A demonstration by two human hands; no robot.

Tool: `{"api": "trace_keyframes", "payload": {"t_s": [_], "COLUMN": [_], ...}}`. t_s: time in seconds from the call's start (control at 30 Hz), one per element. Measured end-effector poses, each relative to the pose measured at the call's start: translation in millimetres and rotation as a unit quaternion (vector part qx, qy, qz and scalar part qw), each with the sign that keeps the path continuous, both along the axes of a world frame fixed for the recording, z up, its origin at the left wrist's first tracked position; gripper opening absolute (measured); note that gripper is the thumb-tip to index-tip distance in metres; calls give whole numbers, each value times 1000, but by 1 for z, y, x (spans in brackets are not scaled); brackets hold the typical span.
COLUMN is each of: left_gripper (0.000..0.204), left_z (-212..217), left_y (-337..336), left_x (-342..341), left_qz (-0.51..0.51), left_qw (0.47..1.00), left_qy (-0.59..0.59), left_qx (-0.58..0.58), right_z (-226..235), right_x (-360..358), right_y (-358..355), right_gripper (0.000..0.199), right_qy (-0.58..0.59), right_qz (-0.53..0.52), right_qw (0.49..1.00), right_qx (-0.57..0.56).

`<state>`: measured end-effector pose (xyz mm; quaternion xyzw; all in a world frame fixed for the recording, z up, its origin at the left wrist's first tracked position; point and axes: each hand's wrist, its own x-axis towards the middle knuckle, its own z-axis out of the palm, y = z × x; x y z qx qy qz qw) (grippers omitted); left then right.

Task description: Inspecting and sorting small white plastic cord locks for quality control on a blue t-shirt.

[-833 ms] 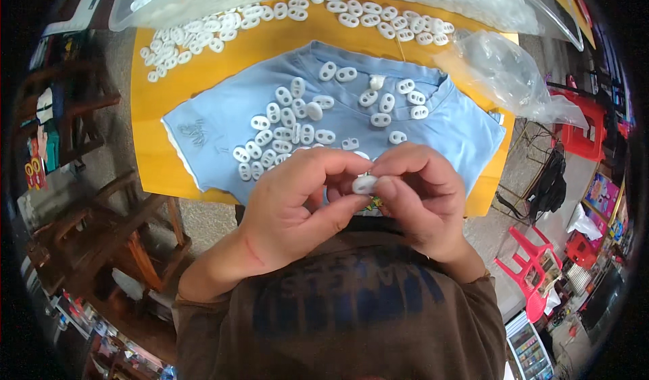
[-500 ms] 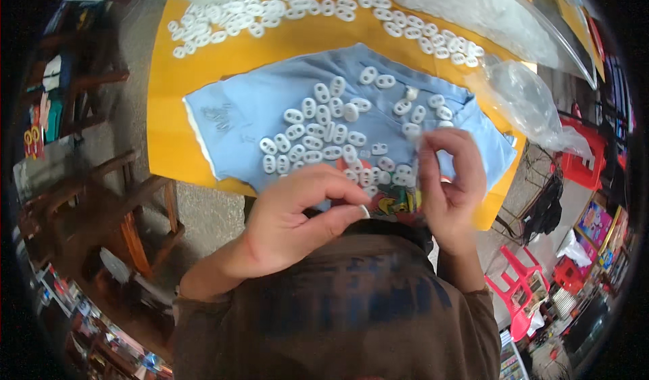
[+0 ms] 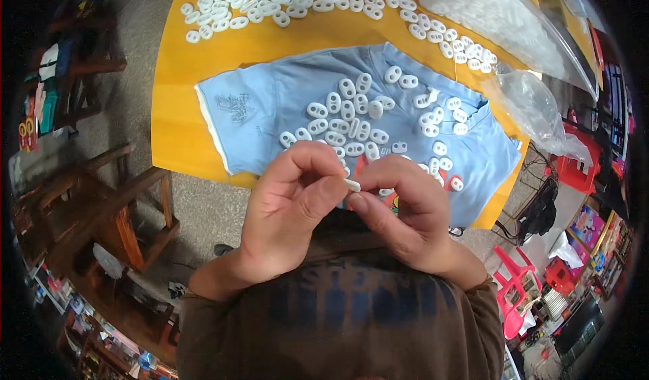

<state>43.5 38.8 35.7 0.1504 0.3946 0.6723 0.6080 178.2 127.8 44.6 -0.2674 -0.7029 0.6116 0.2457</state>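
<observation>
In front of my chest both hands meet around one small white oval plastic piece point(image 3: 352, 185), seen edge-on. My left hand point(image 3: 287, 211) pinches its left end between thumb and forefinger. The thumb and forefinger of my right hand point(image 3: 412, 211) close on its other end. Beneath and beyond them a light blue T-shirt point(image 3: 304, 76) lies spread out, with many loose white oval two-hole pieces point(image 3: 347, 111) scattered over it. My hands hide some pieces and part of the shirt's print.
The shirt lies on a yellow tabletop point(image 3: 177, 109). More white pieces point(image 3: 263, 8) spread along its far side, beside a large clear bag point(image 3: 487, 21). A crumpled clear bag point(image 3: 534, 106) hangs at the right edge. Wooden furniture point(image 3: 132, 234) stands left; a pink-red stool point(image 3: 517, 289) stands right.
My right hand has come from over the shirt's right side to meet my left hand at the white piece. The table and shirt appear shifted slightly up and right in view.
</observation>
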Motion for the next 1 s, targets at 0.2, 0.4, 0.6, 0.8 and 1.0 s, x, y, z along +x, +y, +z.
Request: {"api": "trace_keyframes", "payload": {"t_s": [0.2, 0.4, 0.6, 0.8, 1.0], "left_gripper": [13, 15, 19, 22, 21], "left_z": [4, 2, 11, 10, 10], "left_y": [-6, -9, -6, -10, -14], "left_x": [0, -8, -11, -13, -13], "left_qz": [2, -47, -60, -63, -41], "left_qw": [999, 995, 989, 993, 996], "left_qy": [5, -39, -44, -35, 28], "left_qx": [-49, -80, -128, -96, -77], "right_z": [-3, -6, -12, -7, -1], "right_x": [-2, 3, 1, 3, -2], "right_y": [-1, 0, 5, 0, -2], "right_gripper": [12, 23, 34, 32, 22], "right_qy": [5, -5, 18, 43, 58], "right_qz": [-13, -11, -15, -6, 3], "right_qw": [999, 976, 894, 961, 995], "right_qx": [29, 219, 447, 271, 80]}}
